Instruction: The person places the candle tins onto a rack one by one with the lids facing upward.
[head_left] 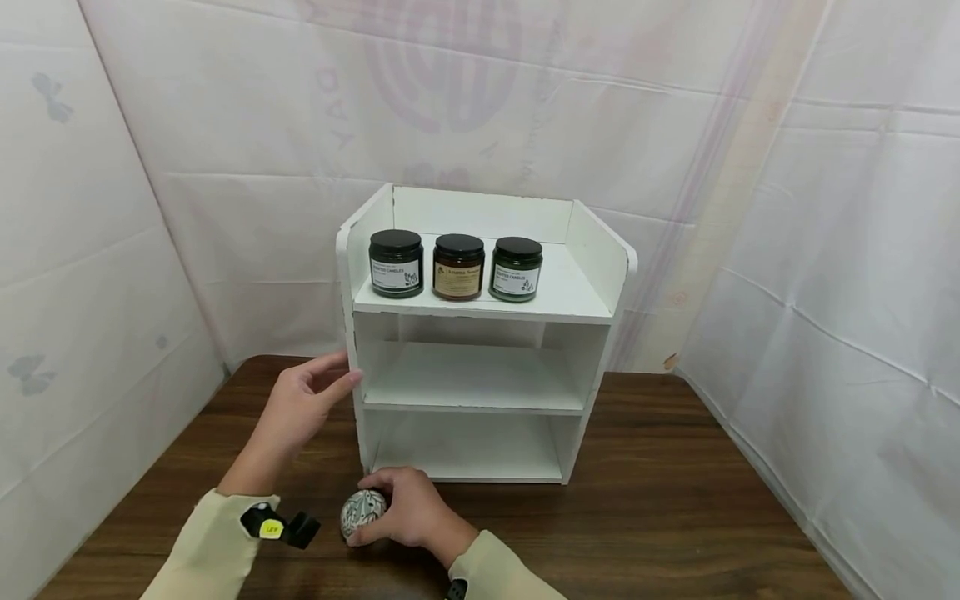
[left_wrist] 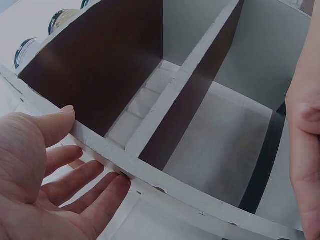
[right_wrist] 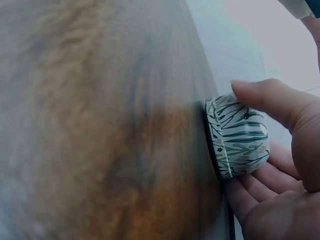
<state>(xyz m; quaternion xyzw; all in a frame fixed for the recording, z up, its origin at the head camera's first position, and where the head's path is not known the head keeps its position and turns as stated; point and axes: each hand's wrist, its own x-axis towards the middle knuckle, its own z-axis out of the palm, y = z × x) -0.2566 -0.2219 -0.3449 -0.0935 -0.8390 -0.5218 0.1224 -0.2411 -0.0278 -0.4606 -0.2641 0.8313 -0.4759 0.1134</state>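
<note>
My right hand (head_left: 416,510) grips a small round tin (head_left: 363,514) at the table's front, left of centre. The right wrist view shows its leaf pattern, with the thumb on one side and fingers on the other; the tin (right_wrist: 242,137) touches the wooden surface. My left hand (head_left: 296,417) is at the left side panel of a white three-tier shelf (head_left: 480,402). In the left wrist view, the thumb of my left hand (left_wrist: 55,170) lies by the panel's front edge and the loosely extended fingers touch its outer face.
On the shelf's top tier stand a dark candle jar (head_left: 396,263), an amber candle jar (head_left: 458,267) and a green candle jar (head_left: 515,269), all black-lidded. Beneath is a dark wooden table (head_left: 675,500). White sheeting (head_left: 247,250) hangs behind and at both sides.
</note>
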